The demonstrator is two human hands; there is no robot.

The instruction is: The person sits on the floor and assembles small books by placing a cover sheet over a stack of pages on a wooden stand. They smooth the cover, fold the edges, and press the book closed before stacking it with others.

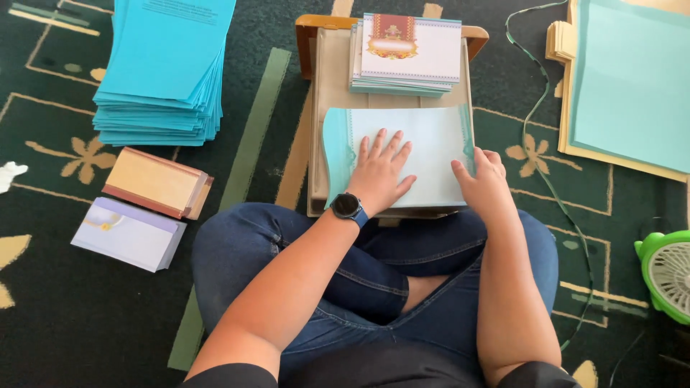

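A pale sheet with a teal wavy border (431, 136) lies on a low wooden board (327, 79) in front of my crossed legs. My left hand (379, 172), a dark watch on its wrist, presses flat on the sheet with fingers spread. My right hand (483, 179) grips the sheet's right edge, thumb on top. Behind the sheet, at the board's far end, sits a stack of printed cards (408, 54) with a red and gold emblem.
A tall stack of blue sheets (162, 72) lies far left, with a tan card stack (154, 181) and a lilac-edged white stack (129, 233) below it. Light blue sheets on cream folders (629, 79) are at right. A green fan (665, 273) and a green cord (535, 108) lie on the patterned carpet.
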